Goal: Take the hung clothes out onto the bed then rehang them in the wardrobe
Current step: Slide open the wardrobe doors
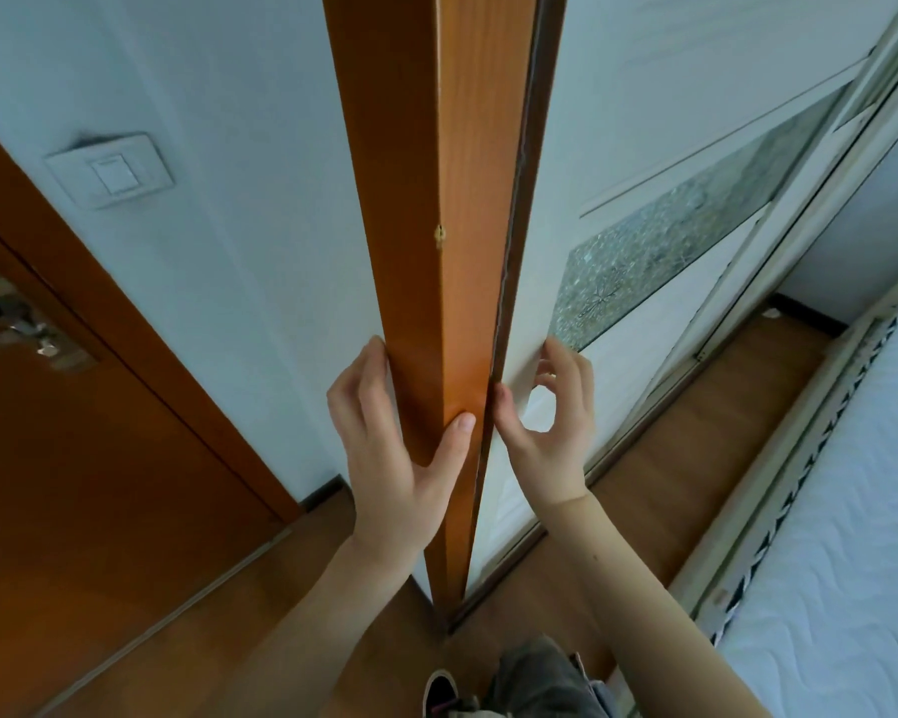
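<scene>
I see the left hand (395, 448) gripping the wardrobe's side panel (436, 251); the right hand (550, 422), loosely curled, fingertips the sliding door (618, 147) edge. Risk: fingers pinch in the seam. Clothes are hidden; bed (851, 510) sits right

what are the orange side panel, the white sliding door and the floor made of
Side panel: looks like wood or wood-grain laminate, orange-brown with a soft sheen and faint vertical grain; which one is unclear. Sliding door: smooth matt white board, probably laminate, with an inset strip that looks like patterned frosted glass. Floor: brown wood-look planks, with straight seams and a low gloss.
</scene>
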The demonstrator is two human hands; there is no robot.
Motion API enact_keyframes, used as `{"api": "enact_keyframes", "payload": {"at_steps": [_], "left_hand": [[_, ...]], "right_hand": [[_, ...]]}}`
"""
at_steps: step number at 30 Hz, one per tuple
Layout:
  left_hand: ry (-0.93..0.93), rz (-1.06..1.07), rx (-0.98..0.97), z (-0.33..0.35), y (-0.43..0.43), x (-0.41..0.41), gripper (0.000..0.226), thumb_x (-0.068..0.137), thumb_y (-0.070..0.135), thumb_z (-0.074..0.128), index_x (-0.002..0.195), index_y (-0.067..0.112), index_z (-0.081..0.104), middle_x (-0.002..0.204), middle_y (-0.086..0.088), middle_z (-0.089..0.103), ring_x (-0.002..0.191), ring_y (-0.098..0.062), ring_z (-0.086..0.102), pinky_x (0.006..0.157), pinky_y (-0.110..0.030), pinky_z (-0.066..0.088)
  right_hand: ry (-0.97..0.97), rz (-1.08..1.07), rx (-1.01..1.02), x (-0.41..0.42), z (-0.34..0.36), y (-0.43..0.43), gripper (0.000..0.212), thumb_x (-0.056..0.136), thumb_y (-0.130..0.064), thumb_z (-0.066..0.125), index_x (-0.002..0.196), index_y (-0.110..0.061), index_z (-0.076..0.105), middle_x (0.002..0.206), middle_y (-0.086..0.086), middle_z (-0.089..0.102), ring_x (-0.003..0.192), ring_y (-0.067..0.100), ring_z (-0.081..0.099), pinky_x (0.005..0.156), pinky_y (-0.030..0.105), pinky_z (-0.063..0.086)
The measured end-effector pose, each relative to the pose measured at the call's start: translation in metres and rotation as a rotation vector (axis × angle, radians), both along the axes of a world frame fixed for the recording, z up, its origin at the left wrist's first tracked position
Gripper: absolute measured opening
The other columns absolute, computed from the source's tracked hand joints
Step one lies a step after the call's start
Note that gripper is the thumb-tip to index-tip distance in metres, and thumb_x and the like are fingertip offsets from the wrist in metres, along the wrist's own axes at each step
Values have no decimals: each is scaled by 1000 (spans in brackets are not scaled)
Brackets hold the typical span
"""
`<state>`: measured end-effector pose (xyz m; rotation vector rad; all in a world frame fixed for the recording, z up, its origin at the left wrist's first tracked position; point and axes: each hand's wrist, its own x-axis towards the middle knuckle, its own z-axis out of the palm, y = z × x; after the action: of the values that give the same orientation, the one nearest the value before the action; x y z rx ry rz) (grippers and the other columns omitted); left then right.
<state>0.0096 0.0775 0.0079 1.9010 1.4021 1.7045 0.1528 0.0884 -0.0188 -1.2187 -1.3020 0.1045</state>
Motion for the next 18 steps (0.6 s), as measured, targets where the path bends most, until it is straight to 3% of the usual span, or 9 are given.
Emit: {"api": "enact_keyframes", "payload": {"at_steps": [5,11,14,16,18], "left_hand": [[-7,9,-6,1,-1,-2,83,81,61,57,133,-2,47,132,-20,46,116,-33,55,88,-47,56],[0,56,-4,-3,-1,0,82,82,62,56,130,-5,50,131,-19,48,116,-30,55,90,-47,56],[29,94,0,3,-7,7,77,85,56,53,127,-8,48,126,-27,46,112,-28,54,91,-33,54],[151,271,215,14,-15,15,53,85,40,59,116,-2,50,108,-31,49,97,-29,52,81,-30,49],[283,383,538,28,-21,36,28,81,23,62,98,4,51,91,-20,50,83,-28,50,75,-31,44]], "right_hand": [[13,-39,19,21,-2,14,52,85,-20,69,128,4,53,116,5,53,97,19,56,85,26,50],[46,-56,17,63,-6,40,53,85,-22,68,127,7,53,112,17,55,95,29,59,81,41,54],[41,-43,20,88,-4,52,55,88,-31,66,125,8,54,111,18,55,95,29,59,77,42,55],[30,-33,18,105,-1,61,56,87,-32,66,123,9,54,110,18,55,95,28,59,76,41,55],[15,-25,0,124,0,70,55,86,-32,67,122,8,54,108,18,55,94,26,59,75,40,55]]}}
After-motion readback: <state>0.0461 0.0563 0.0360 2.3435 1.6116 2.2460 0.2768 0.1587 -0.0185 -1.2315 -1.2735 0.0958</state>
